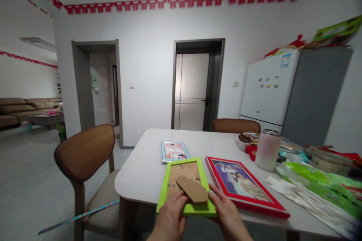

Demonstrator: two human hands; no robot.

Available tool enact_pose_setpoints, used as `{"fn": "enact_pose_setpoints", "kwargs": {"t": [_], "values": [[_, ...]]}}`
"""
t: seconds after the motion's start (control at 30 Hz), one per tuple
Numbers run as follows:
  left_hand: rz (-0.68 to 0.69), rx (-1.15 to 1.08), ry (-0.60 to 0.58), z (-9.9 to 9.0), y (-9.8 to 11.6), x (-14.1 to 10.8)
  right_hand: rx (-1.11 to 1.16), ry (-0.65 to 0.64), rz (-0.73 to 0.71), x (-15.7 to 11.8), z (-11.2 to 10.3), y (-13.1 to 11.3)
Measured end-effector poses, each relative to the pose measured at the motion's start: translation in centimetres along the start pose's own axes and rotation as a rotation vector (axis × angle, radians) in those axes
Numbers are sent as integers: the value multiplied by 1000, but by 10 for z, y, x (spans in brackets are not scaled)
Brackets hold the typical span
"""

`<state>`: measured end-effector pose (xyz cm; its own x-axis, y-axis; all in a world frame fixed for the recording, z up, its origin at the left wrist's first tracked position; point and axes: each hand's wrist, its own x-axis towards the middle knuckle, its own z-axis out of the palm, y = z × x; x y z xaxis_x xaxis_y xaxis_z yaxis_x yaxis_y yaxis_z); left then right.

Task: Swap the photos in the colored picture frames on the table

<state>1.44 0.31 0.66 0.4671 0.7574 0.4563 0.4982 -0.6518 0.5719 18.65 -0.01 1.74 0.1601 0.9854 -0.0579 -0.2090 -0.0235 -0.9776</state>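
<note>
Two-handed grip (227, 211), green frame (183, 175) (at table edge (141, 196))

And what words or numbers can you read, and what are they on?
None can be read.
Sticker on the fridge: too small.
Box on top: too blurred.
Green bag: too blurred.
Red wall trim: shapes too small to make out.
Green picture frame: none seen.

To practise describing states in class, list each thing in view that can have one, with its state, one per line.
Green frame, back side up
Stand, slanting across the green frame's back
Left hand, fingers curled against the green frame
Right hand, gripping the green frame's right edge
Red frame, face up
Blue frame, face up
Bottle, upright
Fridge, upper door shut
Room door, apparently shut
Nearer chair, upright
</note>
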Motion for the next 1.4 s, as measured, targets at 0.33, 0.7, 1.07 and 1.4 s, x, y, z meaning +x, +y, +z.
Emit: {"fn": "enact_pose_setpoints", "kwargs": {"t": [0.33, 0.7, 1.07, 1.4], "values": [[-201, 282, -50, -10, -8, -14, -767, -132, -154, 23, -30, 8], [-233, 277, -86, -14, -8, -14, -869, -262, -269, 56, -10, -48], [-249, 204, -22, -12, -9, -15, -1453, -171, -497, 81, 6, -9], [-272, 170, -11, -10, -8, -14, -1160, -556, -529, 38, 18, -14]]}}
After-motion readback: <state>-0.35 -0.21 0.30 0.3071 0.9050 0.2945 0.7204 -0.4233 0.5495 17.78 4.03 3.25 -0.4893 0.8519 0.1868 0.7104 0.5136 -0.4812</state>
